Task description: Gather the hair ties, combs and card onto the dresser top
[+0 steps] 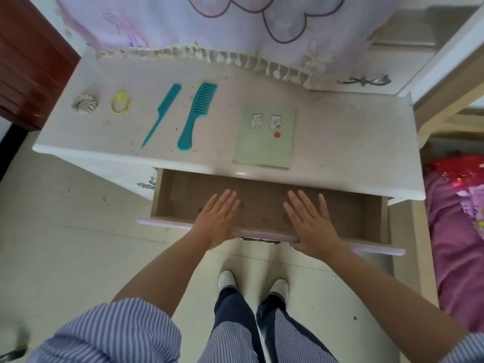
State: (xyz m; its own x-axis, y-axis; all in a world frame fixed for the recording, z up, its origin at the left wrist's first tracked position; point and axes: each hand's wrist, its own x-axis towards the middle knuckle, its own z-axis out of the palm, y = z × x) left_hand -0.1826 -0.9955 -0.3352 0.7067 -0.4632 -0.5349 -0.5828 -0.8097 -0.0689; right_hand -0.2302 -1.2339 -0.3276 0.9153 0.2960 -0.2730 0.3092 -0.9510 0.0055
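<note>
The five task things lie in a row along the white tabletop of the dresser, all apart from one another. Farthest left sits a grey fabric scrunchie, and just right of it a yellow hair tie. Next comes a thin teal tail comb, its pointed tail aimed toward the near edge, then a larger teal wide-tooth comb lying roughly parallel, teeth at the far end and handle at the near end. Right of the combs rests a pale green card with two small cartoon stickers and a red dot, its near edge close to the tabletop's front lip. Below the tabletop, a drawer is pulled out toward the person, and its brown bottom looks bare. The left hand and the right hand both lie flat over the drawer's near front edge, fingers stretched toward the far side; each grip is wide and holds nothing. At the far side a pink patterned cloth with a tasselled fringe hangs over the back of the tabletop. On the right a pink bedspread shows. Near the bottom are striped sleeves, dark trousers and white shoes on the pale tiled floor.
</note>
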